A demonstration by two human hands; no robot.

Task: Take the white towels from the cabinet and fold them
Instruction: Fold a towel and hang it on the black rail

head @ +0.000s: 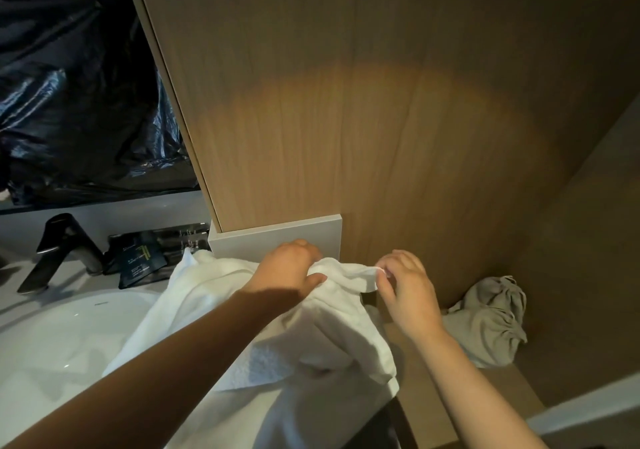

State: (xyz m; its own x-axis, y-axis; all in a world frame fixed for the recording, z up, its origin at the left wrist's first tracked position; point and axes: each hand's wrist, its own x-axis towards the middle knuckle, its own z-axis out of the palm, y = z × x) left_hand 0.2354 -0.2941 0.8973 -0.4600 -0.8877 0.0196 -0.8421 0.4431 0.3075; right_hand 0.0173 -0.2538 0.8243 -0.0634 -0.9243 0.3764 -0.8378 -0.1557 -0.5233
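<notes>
A white towel (214, 296) lies crumpled over the counter edge beside the washbasin, one end hanging down toward me. My left hand (294, 268) grips the towel's upper edge in a bunch. My right hand (405, 289) pinches the same edge at its right corner, a short stretch of cloth held between the two hands. The wooden cabinet (381, 119) stands directly behind the towel, its lit side panel facing me.
A white washbasin (52, 337) with a dark tap (59, 251) is at the left. Dark sachets (138, 261) lie on a tray behind it. A grey drawstring bag (491, 320) sits on the cabinet shelf at the right. Black plastic sheeting (69, 84) fills the upper left.
</notes>
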